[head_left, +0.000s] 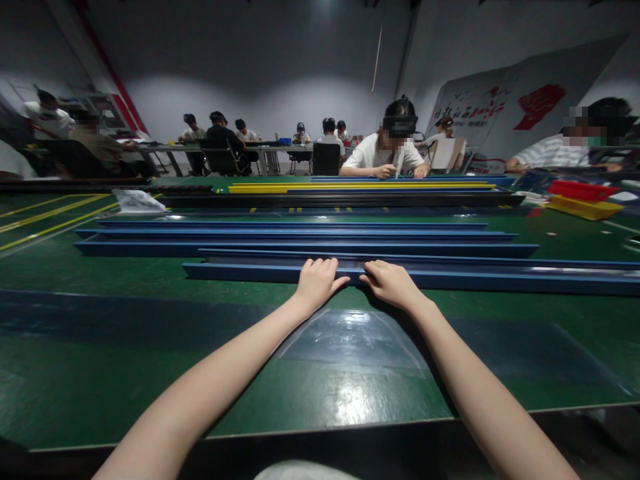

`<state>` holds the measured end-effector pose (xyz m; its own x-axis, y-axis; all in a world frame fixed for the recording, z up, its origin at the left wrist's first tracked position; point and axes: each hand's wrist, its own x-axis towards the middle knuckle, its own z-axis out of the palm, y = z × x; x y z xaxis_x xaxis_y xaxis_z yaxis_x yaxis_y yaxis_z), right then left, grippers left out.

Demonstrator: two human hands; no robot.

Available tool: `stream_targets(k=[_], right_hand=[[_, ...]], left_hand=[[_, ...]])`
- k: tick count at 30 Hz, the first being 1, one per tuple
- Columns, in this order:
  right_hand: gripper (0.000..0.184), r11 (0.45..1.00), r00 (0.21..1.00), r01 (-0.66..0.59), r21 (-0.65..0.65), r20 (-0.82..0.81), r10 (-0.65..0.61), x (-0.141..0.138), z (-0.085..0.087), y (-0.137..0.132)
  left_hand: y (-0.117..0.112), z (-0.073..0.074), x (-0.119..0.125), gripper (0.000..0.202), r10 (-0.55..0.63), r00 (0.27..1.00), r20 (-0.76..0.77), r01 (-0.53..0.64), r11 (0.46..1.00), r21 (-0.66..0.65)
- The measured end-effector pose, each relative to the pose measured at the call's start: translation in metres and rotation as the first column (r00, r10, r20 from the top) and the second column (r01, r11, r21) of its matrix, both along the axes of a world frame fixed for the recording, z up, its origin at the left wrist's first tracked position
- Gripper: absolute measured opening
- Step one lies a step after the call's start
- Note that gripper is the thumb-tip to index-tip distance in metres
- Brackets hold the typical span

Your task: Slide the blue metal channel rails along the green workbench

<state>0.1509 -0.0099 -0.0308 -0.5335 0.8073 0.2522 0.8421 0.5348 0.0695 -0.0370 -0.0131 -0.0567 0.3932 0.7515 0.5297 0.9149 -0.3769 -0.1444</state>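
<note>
A long blue U-shaped channel [245, 272] lies across the table close in front of me and runs out of view at the right. My left hand [318, 283] is closed over its near wall, fingers inside the trough and thumb pointing right along the front. A short gap to the right, my right hand [390, 283] grips the same wall, its thumb towards the left one. Its fingertips are partly hidden by the channel. Just behind lies another blue channel [150, 249], apart from the hands, with similar edges beyond it.
A clear plastic sheet [365, 339] covers part of the green table [100, 400] near its front edge. Farther back are a black strip [340, 200], yellow strips [360, 187], a crumpled bag [139, 201] and a yellow bin [583, 207]. A co-worker [367, 155] sits opposite.
</note>
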Motion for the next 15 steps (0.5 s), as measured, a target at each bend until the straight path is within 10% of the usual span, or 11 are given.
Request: stream_targets(k=[15], right_hand=[[0.022,1.0,1.0,0.004,-0.001,-0.002,-0.004,-0.0004,-0.0002,0.0002]], left_hand=[[-0.0007,0.0001,-0.0001,0.038,0.002,1.0,0.0,-0.002,1.0,-0.006]])
